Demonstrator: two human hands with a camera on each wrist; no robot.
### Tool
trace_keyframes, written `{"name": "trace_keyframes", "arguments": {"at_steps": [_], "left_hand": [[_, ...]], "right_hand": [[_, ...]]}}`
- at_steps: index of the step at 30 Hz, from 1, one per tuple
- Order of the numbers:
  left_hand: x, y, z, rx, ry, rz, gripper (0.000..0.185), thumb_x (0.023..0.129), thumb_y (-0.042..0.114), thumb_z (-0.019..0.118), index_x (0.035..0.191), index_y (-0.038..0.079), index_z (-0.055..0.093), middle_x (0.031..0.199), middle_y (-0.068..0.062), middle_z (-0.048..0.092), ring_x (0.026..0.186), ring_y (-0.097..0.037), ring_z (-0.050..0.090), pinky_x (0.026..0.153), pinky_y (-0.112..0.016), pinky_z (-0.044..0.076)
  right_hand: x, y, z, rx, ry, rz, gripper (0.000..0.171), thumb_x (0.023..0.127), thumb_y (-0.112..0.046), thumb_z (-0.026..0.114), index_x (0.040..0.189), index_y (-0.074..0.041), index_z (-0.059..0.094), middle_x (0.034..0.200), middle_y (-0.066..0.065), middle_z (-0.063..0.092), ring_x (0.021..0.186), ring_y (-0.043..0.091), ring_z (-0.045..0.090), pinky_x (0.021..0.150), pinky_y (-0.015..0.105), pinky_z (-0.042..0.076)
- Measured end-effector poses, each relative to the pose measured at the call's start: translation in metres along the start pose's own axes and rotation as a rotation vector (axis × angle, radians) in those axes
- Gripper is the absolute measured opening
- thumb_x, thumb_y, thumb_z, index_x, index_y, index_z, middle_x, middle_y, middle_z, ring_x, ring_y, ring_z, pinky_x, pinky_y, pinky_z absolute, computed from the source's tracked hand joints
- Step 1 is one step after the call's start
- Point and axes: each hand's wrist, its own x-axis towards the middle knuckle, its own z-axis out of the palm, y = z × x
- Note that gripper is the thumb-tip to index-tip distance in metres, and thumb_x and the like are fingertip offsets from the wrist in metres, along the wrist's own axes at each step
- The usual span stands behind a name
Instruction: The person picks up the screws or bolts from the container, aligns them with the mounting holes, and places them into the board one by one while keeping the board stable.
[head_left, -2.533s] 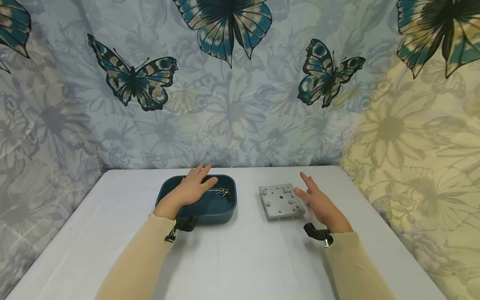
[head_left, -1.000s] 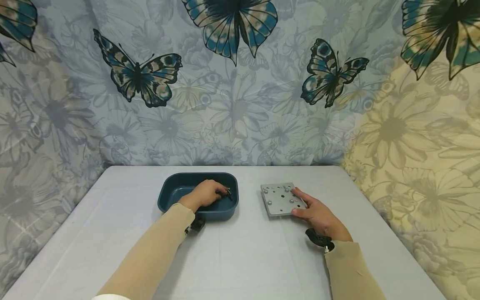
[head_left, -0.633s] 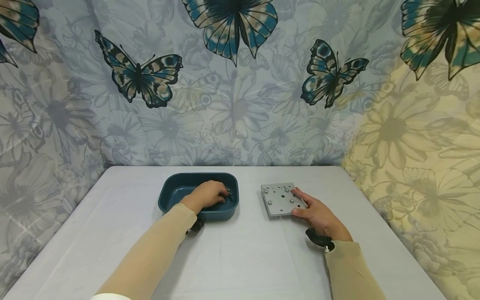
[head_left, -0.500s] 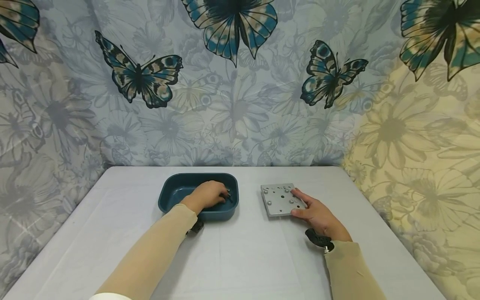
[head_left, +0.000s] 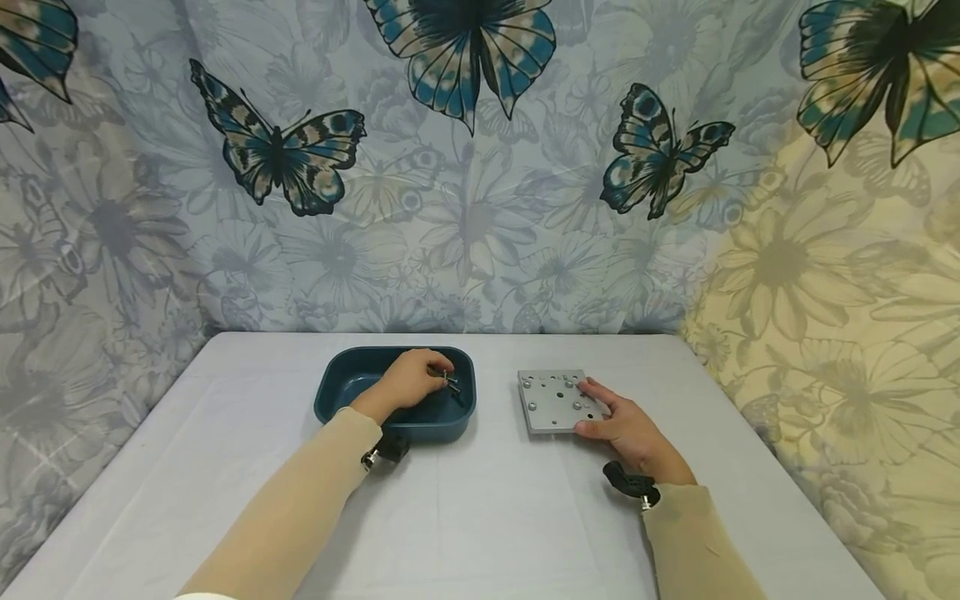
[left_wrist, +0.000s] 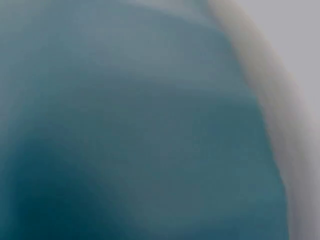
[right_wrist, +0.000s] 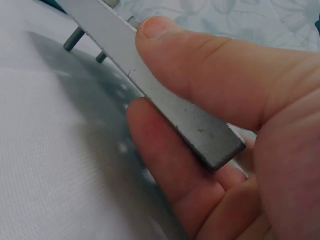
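Observation:
In the head view my left hand point(head_left: 408, 379) is inside the dark teal tray point(head_left: 431, 432), thumb and index finger pinching a small metal screw near the tray's right side. Several loose screws point(head_left: 454, 387) lie by those fingertips. To the right, a square silver metal plate point(head_left: 551, 406) has holes and several bolt heads on top. My right hand point(head_left: 633, 433) grips the plate's right edge. Up close in the right wrist view, the thumb point(right_wrist: 195, 65) lies on top and fingers curl underneath, with bolt shanks point(right_wrist: 74, 39) sticking out below the plate, above its shadow.
A white cloth covers the table point(head_left: 480, 517). Butterfly-print fabric point(head_left: 465, 250) hangs right behind its far edge and along both sides. The left wrist view is a blur of teal tray wall point(left_wrist: 150, 150).
My left hand, earlier flat above the tray, has gone down among the screws and now lifts slightly with one. The right hand has moved onto the plate and taken hold of its edge.

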Motion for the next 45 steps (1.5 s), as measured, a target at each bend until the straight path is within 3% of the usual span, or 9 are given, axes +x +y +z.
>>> {"name": "trace_keyframes", "arguments": {"at_steps": [4,8,16,23,27,30,35,40,45], "left_hand": [[-0.004,0.008,-0.008,-0.26,0.045,-0.131,0.033,0.09,0.008,0.073,0.123,0.008,0.07,0.108,-0.002,0.07,0.094,-0.016,0.066,0.081,-0.035,0.054],[-0.008,0.016,-0.011,-0.39,0.051,-0.19,0.033,0.09,0.008,0.074,0.123,0.008,0.07,0.104,-0.002,0.07,0.095,-0.017,0.066,0.087,-0.041,0.053],[-0.007,0.036,-0.005,-0.594,0.044,-0.163,0.026,0.09,-0.005,0.069,0.115,0.001,0.069,0.105,-0.011,0.067,0.099,-0.026,0.067,0.092,-0.049,0.051],[0.002,0.064,0.012,-0.741,0.012,-0.176,0.02,0.086,-0.008,0.073,0.104,0.0,0.07,0.1,-0.014,0.066,0.091,-0.027,0.068,0.08,-0.037,0.057],[0.008,0.086,0.022,-0.734,0.012,-0.188,0.015,0.087,-0.006,0.073,0.1,0.002,0.071,0.099,-0.011,0.066,0.092,-0.027,0.067,0.082,-0.04,0.056],[0.013,0.099,0.032,-0.664,0.02,-0.177,0.014,0.086,-0.002,0.075,0.097,0.007,0.073,0.099,-0.007,0.066,0.091,-0.023,0.065,0.086,-0.043,0.054],[0.023,0.114,0.052,-0.524,0.025,-0.118,0.011,0.088,0.007,0.077,0.097,0.012,0.072,0.094,0.001,0.065,0.085,-0.015,0.062,0.075,-0.032,0.053],[0.031,0.119,0.075,-0.381,0.042,-0.071,0.009,0.091,0.012,0.074,0.1,0.014,0.072,0.09,0.007,0.065,0.081,-0.009,0.059,0.068,-0.026,0.049],[0.039,0.12,0.095,-0.315,0.073,-0.05,0.006,0.093,0.013,0.073,0.098,0.015,0.072,0.087,0.011,0.065,0.078,-0.006,0.059,0.067,-0.024,0.05]], "right_hand": [[0.001,0.001,0.001,0.02,-0.008,0.0,0.097,0.074,-0.008,0.088,0.155,-0.005,0.035,0.166,-0.005,0.008,0.139,0.023,0.036,0.09,0.02,0.047],[0.001,0.002,0.001,0.084,-0.041,-0.003,0.095,0.076,0.0,0.084,0.156,-0.004,0.032,0.166,-0.005,0.005,0.135,0.018,0.041,0.089,0.024,0.051],[0.002,0.005,0.002,0.113,-0.061,-0.032,0.093,0.078,0.003,0.082,0.155,-0.001,0.031,0.166,-0.001,0.004,0.129,0.011,0.047,0.089,0.023,0.05],[0.002,0.004,0.006,0.087,-0.088,-0.054,0.094,0.079,0.0,0.083,0.156,-0.001,0.029,0.166,0.001,0.002,0.142,0.027,0.03,0.093,0.02,0.046],[0.001,0.003,0.003,0.073,-0.084,-0.039,0.093,0.079,0.001,0.082,0.156,-0.002,0.031,0.166,-0.002,0.004,0.141,0.028,0.031,0.091,0.021,0.048],[0.0,0.002,0.002,0.077,-0.092,-0.035,0.091,0.08,0.003,0.081,0.156,-0.003,0.03,0.166,-0.003,0.003,0.138,0.025,0.036,0.088,0.023,0.05],[0.001,0.002,0.002,0.104,-0.103,-0.038,0.091,0.081,0.003,0.08,0.156,-0.003,0.03,0.166,-0.003,0.0,0.128,0.011,0.046,0.085,0.023,0.051],[0.003,0.004,0.001,0.101,-0.109,-0.031,0.092,0.081,0.0,0.081,0.157,-0.005,0.028,0.166,-0.005,0.0,0.123,0.007,0.048,0.085,0.023,0.051],[0.003,0.003,0.001,0.113,-0.117,-0.041,0.091,0.082,0.0,0.08,0.157,-0.004,0.028,0.166,-0.003,-0.001,0.132,0.009,0.04,0.088,0.023,0.05]]}}
